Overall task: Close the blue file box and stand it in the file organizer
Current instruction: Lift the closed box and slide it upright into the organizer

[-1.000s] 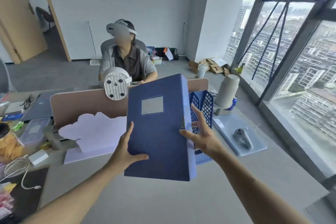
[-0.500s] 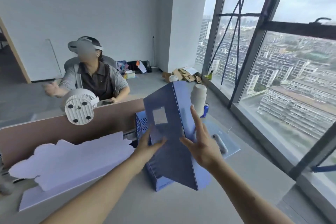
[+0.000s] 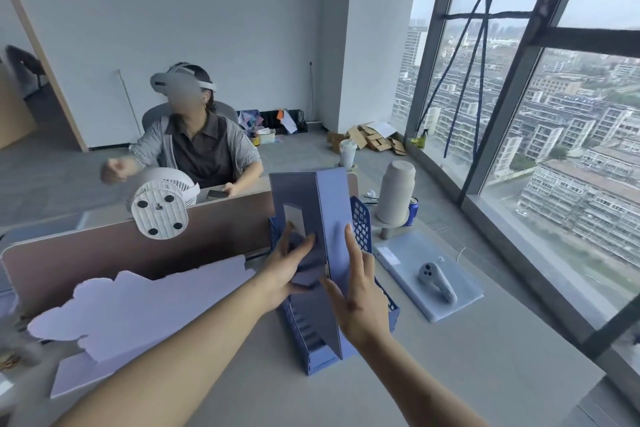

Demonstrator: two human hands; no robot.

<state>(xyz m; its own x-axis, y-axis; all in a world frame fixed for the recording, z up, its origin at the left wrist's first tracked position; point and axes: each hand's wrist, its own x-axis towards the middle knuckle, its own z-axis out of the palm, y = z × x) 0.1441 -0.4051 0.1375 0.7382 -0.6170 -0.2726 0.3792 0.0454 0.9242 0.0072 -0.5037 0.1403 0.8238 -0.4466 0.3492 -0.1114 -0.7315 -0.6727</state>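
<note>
The blue file box (image 3: 329, 211) is closed and stands upright on its end inside the blue mesh file organizer (image 3: 362, 229) on the desk. A grey label patch shows on its left face. My left hand (image 3: 284, 270) presses flat against that left face. My right hand (image 3: 360, 291) lies against the right spine face, fingers spread. Both hands clamp the box between them. The organizer's front slots (image 3: 311, 336) show below the box.
A brown desk partition (image 3: 104, 253) with a white fan (image 3: 161, 206) runs behind the organizer. A person in a headset sits beyond it. A white controller (image 3: 436, 281) lies on a pale pad at right. A grey cylinder (image 3: 394, 194) stands behind it. White cloud-shaped board (image 3: 131, 305) at left.
The box went from tilted flat in front of me to upright and down into the organizer. My view turned right toward the window.
</note>
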